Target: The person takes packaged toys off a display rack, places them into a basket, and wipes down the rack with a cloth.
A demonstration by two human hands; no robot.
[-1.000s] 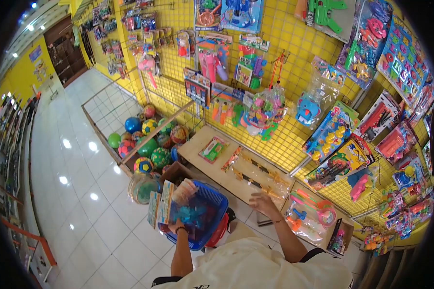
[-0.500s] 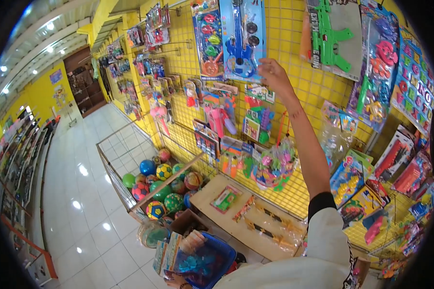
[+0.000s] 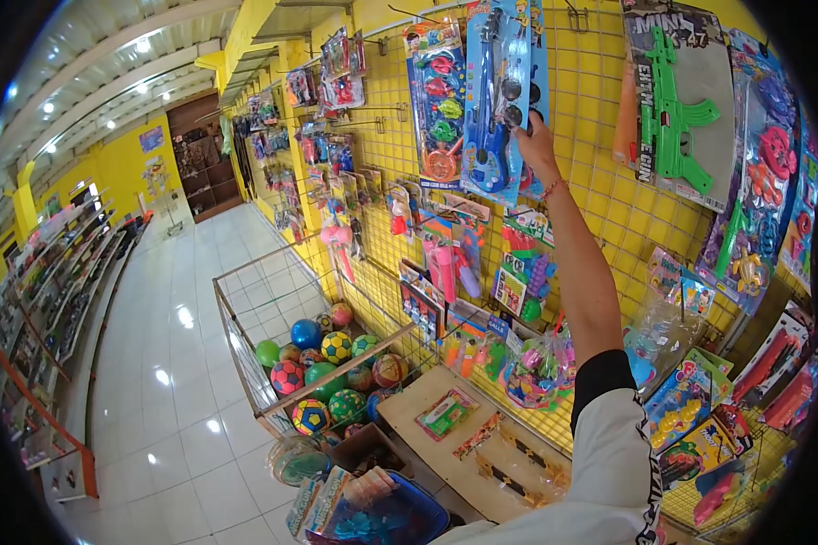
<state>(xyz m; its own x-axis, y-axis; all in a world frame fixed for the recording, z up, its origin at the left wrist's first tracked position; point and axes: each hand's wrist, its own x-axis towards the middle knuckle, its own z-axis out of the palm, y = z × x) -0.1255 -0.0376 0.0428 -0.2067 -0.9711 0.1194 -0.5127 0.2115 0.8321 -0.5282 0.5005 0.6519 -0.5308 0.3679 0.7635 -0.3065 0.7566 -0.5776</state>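
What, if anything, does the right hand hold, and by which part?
The right hand holds the blue toy-guitar pack by its right edge, toward the lower half.

Right hand (image 3: 535,148) against a blue toy guitar pack (image 3: 489,162), exact grip unclear, wire grid (image 3: 580,100) behind.

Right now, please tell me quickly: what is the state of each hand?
Left hand: not in view, so its state cannot be told.
Right hand: appears closed on the edge of the toy guitar pack.
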